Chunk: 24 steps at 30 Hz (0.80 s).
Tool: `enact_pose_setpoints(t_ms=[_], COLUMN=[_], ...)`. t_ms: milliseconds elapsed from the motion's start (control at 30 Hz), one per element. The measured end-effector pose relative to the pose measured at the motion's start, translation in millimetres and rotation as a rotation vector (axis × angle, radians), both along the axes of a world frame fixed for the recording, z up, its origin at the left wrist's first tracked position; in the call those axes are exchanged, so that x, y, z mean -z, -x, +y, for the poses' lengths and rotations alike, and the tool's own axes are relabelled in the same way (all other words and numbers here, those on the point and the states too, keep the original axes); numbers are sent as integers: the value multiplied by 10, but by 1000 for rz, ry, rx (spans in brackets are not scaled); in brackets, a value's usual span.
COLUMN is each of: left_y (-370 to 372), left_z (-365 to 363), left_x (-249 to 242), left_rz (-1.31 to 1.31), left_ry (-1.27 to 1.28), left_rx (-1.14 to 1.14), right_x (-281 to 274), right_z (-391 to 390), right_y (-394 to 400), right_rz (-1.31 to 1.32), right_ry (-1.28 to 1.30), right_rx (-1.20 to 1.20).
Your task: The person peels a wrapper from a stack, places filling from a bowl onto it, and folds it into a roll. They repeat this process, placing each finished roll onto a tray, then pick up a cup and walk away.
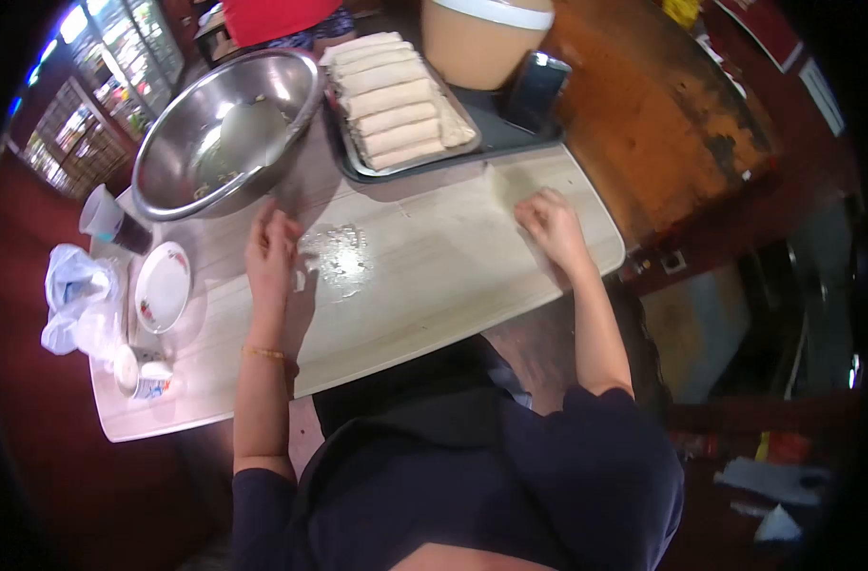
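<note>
My left hand is above the table, just below the steel bowl's near rim, its fingers curled in and slightly blurred. Farther right, my right hand has its fingers bent together near the table's right side. I cannot make out anything in either hand. Between them, closer to the left, a shiny wet patch marks the tabletop. Several pale rolled wrappers, like uncooked spring rolls, lie in a row on a metal tray beyond my hands. The large steel bowl has small food bits inside.
A dark tray carries the roll tray, a tan tub and a dark phone-like object. On the left stand a plastic cup, a plate, plastic bags and a mug. A person in red stands opposite.
</note>
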<state>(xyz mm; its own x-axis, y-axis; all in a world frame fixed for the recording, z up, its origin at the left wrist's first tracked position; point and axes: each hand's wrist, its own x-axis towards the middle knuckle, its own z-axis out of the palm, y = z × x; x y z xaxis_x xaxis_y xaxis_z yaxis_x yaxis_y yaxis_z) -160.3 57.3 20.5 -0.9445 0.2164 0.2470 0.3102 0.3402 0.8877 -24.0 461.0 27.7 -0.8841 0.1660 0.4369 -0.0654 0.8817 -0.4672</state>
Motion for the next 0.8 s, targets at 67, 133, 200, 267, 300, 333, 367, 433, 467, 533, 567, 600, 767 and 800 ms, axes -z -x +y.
enact_pose_setpoints(t_ms=[67, 133, 200, 267, 300, 333, 367, 433, 467, 533, 567, 600, 767, 800], left_y=[42, 274, 478, 660, 735, 788, 827, 887, 991, 936, 881, 854, 750, 713], left_z=[-31, -184, -299, -400, -432, -420, -411, -446, -522, -512, -527, -550, -571, -537], left_x=[-284, -376, -401, -392, -401, -425, -441, -416, -282, -268, -224, -146, 121, 102], left_rz=[-508, -598, -685, -578, -557, -538, -521, -552, -562, -553, -552, -544, -486, -492], left_ry=[-864, -1011, -1180, -1090, -1094, -1040, -985, -1000, -1018, -1017, -1020, -1041, -1137, -1145], left_rx=[-174, -284, -376, -253, -268, -267, -263, -302, -277, -224, -223, -243, -304, -313], right_x=[100, 185, 236, 257, 271, 287, 291, 289, 284, 276, 273, 271, 378, 400], right_z=[-134, -226, -273, -280, -272, -265, -252, -235, -243, -250, -248, -246, -244, -237], right_y=[16, 10, 11, 32, 34, 27, 24, 11, 15, 7, 4, 6, 66, 76], right_rz=[88, 201, 232, 270, 253, 232, 239, 196, 202, 172, 173, 180, 220, 224], right_ry=[-59, -18, -21, -23, 113, 249, 254, 273, 275, 296, 294, 278, 253, 272], right_rx=[-62, -42, -78, -98, -94, -85, -96, -83, -85, -70, -71, -78, -61, -52])
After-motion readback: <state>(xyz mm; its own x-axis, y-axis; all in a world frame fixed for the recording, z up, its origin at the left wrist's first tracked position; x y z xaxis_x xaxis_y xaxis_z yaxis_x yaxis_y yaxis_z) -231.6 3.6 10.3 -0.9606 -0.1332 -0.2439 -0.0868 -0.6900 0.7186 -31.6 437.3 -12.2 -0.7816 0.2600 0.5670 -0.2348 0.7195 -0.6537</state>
